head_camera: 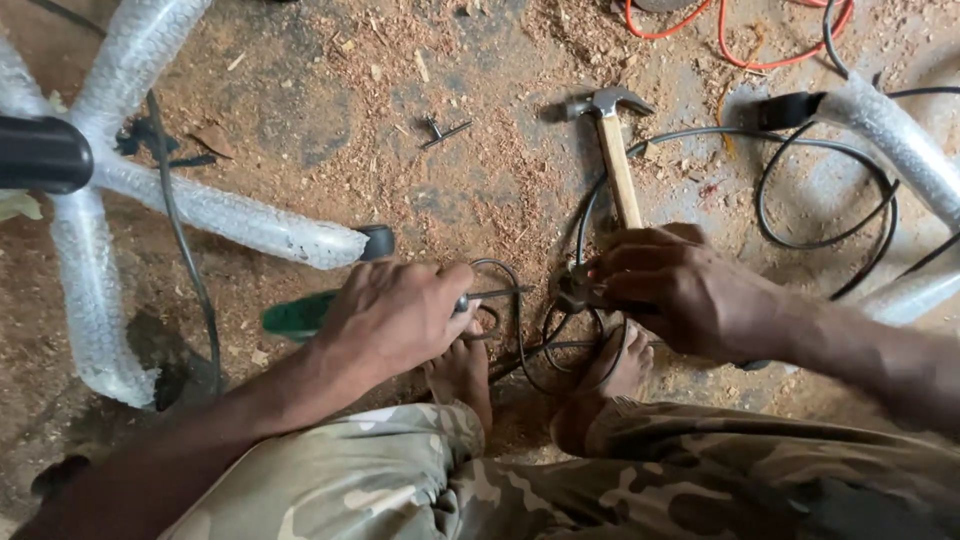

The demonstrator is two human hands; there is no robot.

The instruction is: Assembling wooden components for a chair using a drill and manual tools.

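My left hand (390, 318) grips a screwdriver with a green handle (296, 316); its metal shaft (497, 294) points right toward a small dark electrical part (575, 290). My right hand (672, 288) pinches that part, from which black cable loops (520, 345) trail down over my bare feet (465, 375). I squat in camouflage trousers (400, 480) on a sawdust-strewn floor.
A wooden-handled claw hammer (617, 160) lies just beyond my right hand. A chair base wrapped in bubble film (215, 212) spreads at the left, another wrapped leg (900, 140) at the right. Black cable (830, 190), orange cord (740, 50) and small metal bits (440, 132) lie on the floor.
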